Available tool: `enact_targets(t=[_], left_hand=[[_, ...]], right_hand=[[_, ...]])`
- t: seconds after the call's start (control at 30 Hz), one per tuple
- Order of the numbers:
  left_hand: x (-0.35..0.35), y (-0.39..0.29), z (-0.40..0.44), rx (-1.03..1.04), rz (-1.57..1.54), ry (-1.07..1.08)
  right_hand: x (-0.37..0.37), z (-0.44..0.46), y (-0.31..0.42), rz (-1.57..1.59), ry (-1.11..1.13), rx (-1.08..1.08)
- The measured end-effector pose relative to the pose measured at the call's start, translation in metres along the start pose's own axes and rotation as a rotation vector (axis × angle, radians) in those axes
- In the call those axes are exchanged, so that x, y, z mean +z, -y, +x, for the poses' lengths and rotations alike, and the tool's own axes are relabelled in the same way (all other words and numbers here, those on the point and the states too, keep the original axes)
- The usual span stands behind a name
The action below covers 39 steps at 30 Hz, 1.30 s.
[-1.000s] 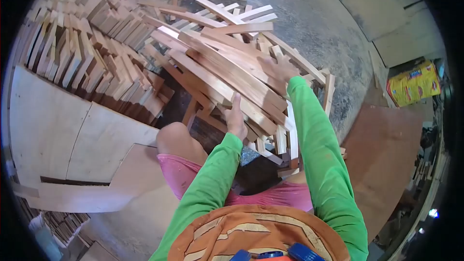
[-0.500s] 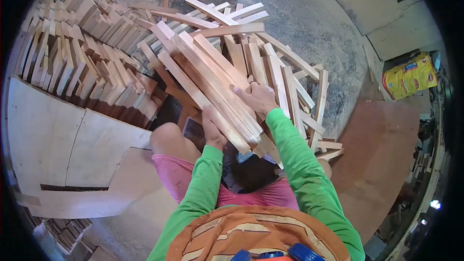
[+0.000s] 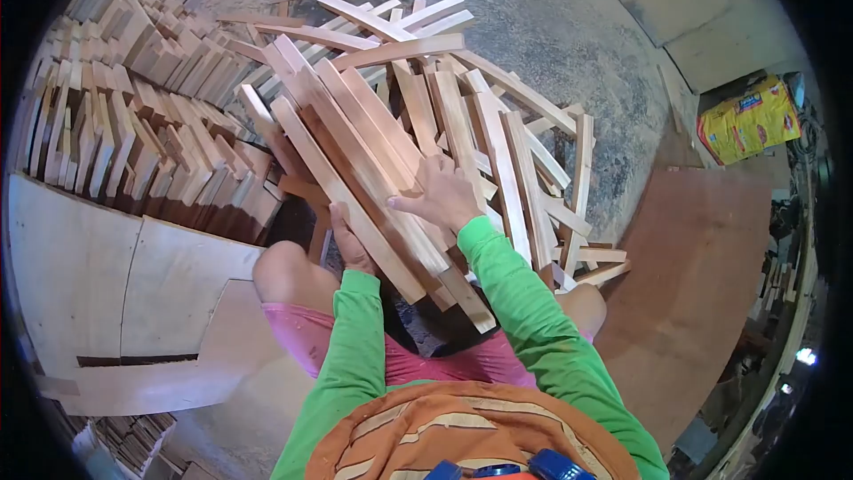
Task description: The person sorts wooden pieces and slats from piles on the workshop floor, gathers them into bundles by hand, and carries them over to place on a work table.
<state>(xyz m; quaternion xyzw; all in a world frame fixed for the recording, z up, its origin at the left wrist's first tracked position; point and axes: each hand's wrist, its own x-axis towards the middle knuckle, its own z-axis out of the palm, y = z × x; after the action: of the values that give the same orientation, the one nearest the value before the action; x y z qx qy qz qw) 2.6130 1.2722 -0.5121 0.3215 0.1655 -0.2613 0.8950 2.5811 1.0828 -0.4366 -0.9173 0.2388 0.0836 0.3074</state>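
A bundle of long, squared wooden strips [image 3: 355, 164] lies slanted above my lap. My left hand [image 3: 354, 244] grips its near left side, thumb against the outermost strip [image 3: 342, 196] and fingers hidden beneath. Over the right side of the bundle lies my right hand [image 3: 444, 191], its thumb stretched apart toward the middle strips and its other fingers extended over the wood. A dark gap separates the outermost left strip from the middle ones. Below the near ends, a dark surface shows between my knees.
Loose wooden strips [image 3: 511, 151] lie crisscrossed beyond and to the right of the bundle. Tall stacks of cut boards [image 3: 133, 124] stand at left behind a pale plywood panel [image 3: 71, 258]. A yellow bag [image 3: 749, 124] and a brown sheet [image 3: 693, 276] are at right.
The view has shifted slightly. My right hand has moved left over the bundle with its thumb spread wider. The gap beside the outermost left strip has widened, and the strips' near ends look less even.
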Motion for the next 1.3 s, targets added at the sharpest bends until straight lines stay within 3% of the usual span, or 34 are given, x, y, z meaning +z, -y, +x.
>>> enact_targets(t=[0.1, 0.33, 0.63, 0.77, 0.83, 0.97, 1.03, 1.13, 1.27, 1.3], left_hand=[[-0.011, -0.001, -0.005, -0.179, -0.139, 0.029], [-0.021, -0.007, -0.014, -0.153, 0.044, 0.047], [0.021, -0.037, -0.043, -0.201, 0.273, -0.001], [0.018, -0.033, -0.046, -0.205, 0.283, 0.005], [0.029, -0.024, -0.049, -0.212, 0.264, 0.048], [0.053, 0.001, -0.053, -0.211, 0.193, 0.162], [0.040, 0.021, -0.037, -0.109, 0.364, 0.249], [0.027, 0.037, -0.017, 0.010, 0.560, 0.339], [0.038, 0.061, -0.008, -0.221, 0.488, 0.057], [0.039, 0.064, -0.006, -0.215, 0.490, 0.065]], right_hand=[[0.001, 0.007, 0.001, -0.012, 0.053, -0.006], [-0.005, 0.005, 0.022, 0.019, 0.105, 0.027], [-0.010, -0.014, 0.021, 0.129, 0.172, 0.127], [-0.012, -0.028, 0.007, 0.329, 0.163, 0.193], [-0.011, -0.048, -0.016, 0.760, 0.128, 0.215], [-0.017, -0.080, -0.050, 0.804, -0.037, 0.267], [-0.025, -0.080, -0.057, 0.876, -0.031, 0.308], [-0.011, -0.068, -0.075, 0.778, 0.002, 0.270], [0.007, -0.053, -0.074, 0.309, -0.299, 0.247], [0.007, -0.050, -0.077, 0.311, -0.307, 0.242]])
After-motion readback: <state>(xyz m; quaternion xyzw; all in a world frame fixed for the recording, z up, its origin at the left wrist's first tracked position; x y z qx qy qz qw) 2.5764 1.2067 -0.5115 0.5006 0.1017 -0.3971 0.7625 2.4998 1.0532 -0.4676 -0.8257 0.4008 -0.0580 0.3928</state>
